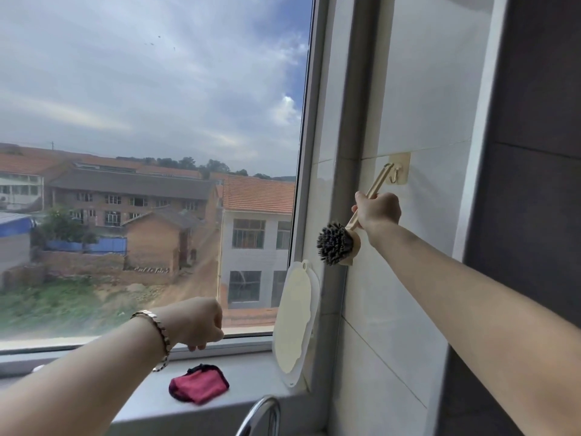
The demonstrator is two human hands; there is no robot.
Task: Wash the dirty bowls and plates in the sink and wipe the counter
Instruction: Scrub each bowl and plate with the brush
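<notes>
My right hand (377,212) grips the wooden handle of a dish brush (336,243) with dark bristles, held up against the white tiled wall. The handle's top end sits at a metal hook (396,176) on a stick-on wall plate. My left hand (196,322), with a bracelet on the wrist, hovers over the window sill with its fingers curled and nothing in it. A folded pink cloth (199,383) lies on the sill below that hand. No bowls, plates or sink basin are in view.
A pale oval board (295,322) leans upright in the sill's right corner. The curved top of a chrome tap (261,413) shows at the bottom edge. A large window (151,152) fills the left, a dark cabinet (534,152) the right.
</notes>
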